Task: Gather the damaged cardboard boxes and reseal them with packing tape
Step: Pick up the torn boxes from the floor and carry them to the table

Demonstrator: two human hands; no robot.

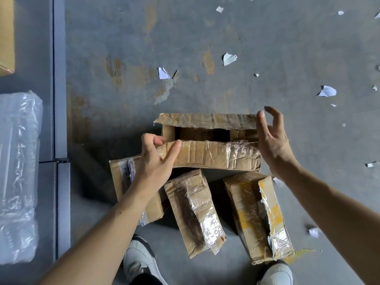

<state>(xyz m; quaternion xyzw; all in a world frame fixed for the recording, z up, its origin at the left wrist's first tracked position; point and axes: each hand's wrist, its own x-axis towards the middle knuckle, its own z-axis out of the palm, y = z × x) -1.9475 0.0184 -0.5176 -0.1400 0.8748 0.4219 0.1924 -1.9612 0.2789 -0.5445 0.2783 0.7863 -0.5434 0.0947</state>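
Several battered cardboard boxes lie on the grey floor in front of my feet. The largest box [207, 155] lies across the top of the pile, its top open with a torn far flap [205, 121] standing up. My left hand [156, 161] grips the near flap at its left end, thumb over the edge. My right hand [271, 140] hovers at the box's right end, fingers spread, holding nothing. Below lie a narrow taped box [195, 212], a yellow-marked box [259, 219] and a flatter box [123, 177] partly under my left arm.
Torn white paper scraps [229, 58] are scattered over the floor to the right and beyond. A clear plastic-wrapped bundle [18, 175] and another cardboard box [6, 36] sit at the left, past a floor seam. My shoes [137, 262] stand just below the pile.
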